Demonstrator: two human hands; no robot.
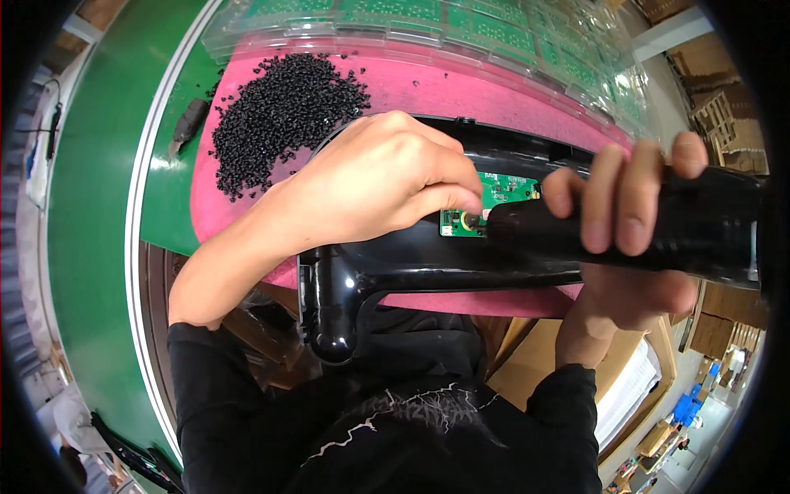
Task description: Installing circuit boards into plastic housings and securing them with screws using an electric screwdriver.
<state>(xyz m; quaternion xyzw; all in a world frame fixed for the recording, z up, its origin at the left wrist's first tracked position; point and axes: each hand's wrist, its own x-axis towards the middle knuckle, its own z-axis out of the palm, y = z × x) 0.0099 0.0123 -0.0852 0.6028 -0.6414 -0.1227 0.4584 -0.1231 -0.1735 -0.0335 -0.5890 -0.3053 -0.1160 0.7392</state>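
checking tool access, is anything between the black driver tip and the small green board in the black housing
Nothing visible blocks it. The black driver in the right hand has its front end right at the green board, and the left hand pinches beside that spot, its fingertips close alongside, not across the path.

Your green table (99, 206) carries a pink mat (461, 95) at its centre. On the mat, a heap of small black pellets (284, 111) sits at ten o'clock, a glossy black plastic housing (428, 263) at its middle, and clear trays of green circuit boards (494, 33) at twelve o'clock.
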